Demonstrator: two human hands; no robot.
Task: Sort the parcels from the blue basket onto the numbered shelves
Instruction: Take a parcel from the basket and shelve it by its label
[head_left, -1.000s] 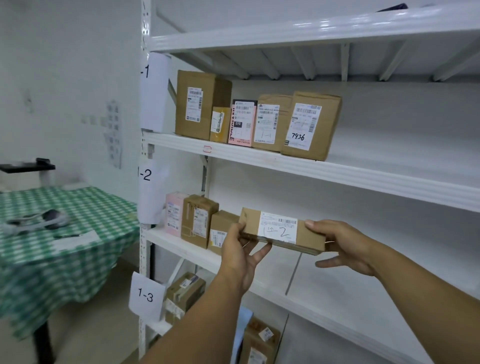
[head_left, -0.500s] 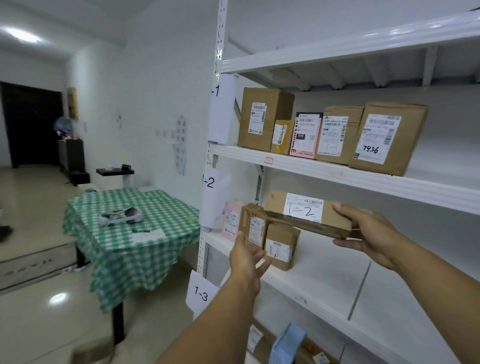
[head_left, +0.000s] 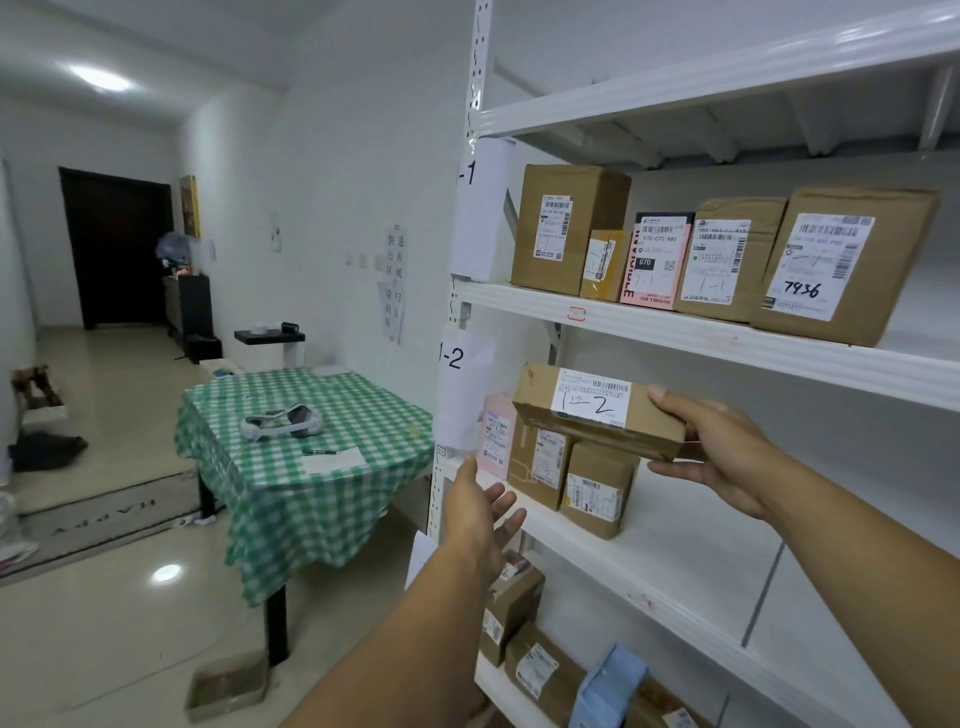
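Now the right hand (head_left: 727, 452) grasps the long parcel (head_left: 592, 410) marked 1-2 by its right end, over three small parcels (head_left: 540, 467) standing on the 1-2 shelf (head_left: 675, 561). The left hand (head_left: 480, 514) is released, fingers (head_left: 503, 497) spread, below it.

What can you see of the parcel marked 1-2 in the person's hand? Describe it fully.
The parcel is a long, flat brown cardboard box, creased and taped, bearing a white label with a barcode and handwritten 1-2. It hangs slightly tilted, right end lower, before the shelf signed 1-2, above the small boxes standing there. The right hand grips its right end, thumb above, fingers below; the left hand is apart.
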